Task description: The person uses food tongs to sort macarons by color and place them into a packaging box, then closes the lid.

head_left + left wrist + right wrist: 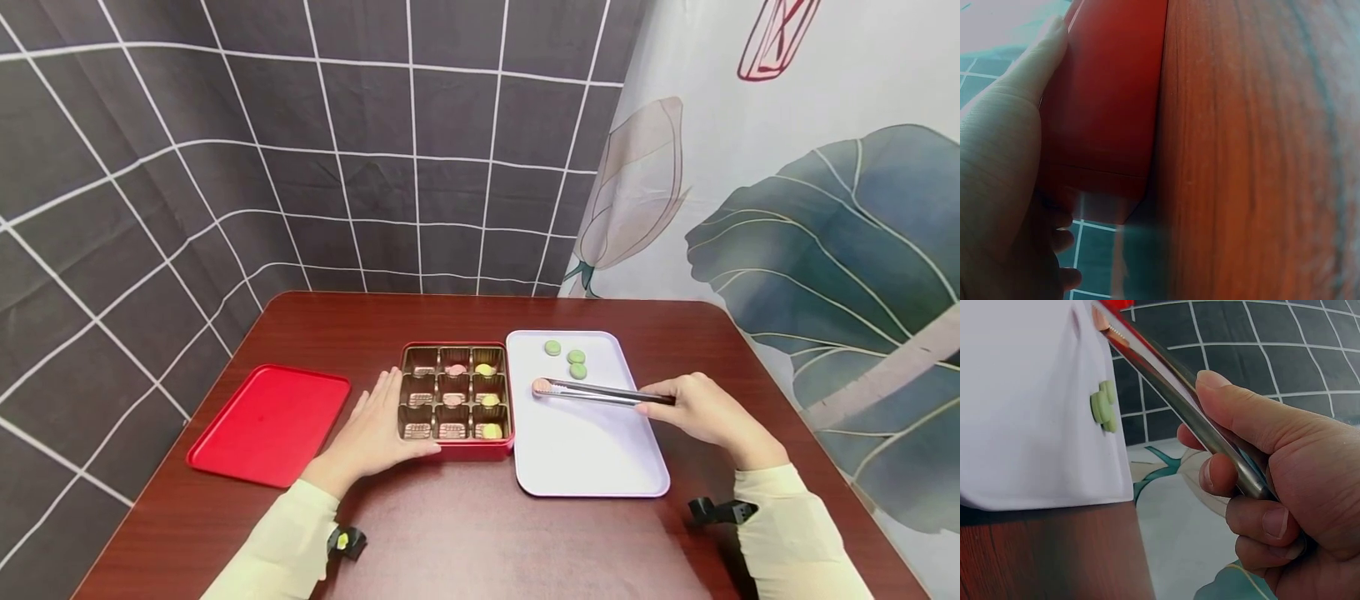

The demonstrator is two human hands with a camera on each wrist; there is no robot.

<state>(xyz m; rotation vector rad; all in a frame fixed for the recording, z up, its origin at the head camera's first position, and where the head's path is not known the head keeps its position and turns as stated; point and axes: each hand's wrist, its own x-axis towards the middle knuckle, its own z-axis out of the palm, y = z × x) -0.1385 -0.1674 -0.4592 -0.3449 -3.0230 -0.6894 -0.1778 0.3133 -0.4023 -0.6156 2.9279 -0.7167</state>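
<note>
- Dark curtain (360, 108) with a white grid hangs behind and to the left; a pale curtain (652, 242) with a painted flower and leaves covers the right.
- Both stand around a red-brown desk (465, 533), glossy near its front edge in the head view; the left wrist view shows its streaky wood grain up close.
- Only the head view shows inside the red box (474, 452): yellow macarons (491, 431) down the right column, pink macarons (456, 370) in the top and middle compartments of the centre column.
- Left hand (369, 437) rests against the box's left side, fingers straight, thumb spread along the front. The left wrist view adds the box's plain outer wall.
- Right hand (701, 408) is clamped on the tongs (615, 392); the right wrist view reveals the fingers curled round them, half hidden from above.
- Between the tongs' tips sits an orange macaron (542, 387), over the white tray (592, 458); whether it touches the tray, I cannot tell.
- Three green macarons (577, 371) lie near the tray's far edge.
- Well left of the box lies a red lid (270, 425).
</note>
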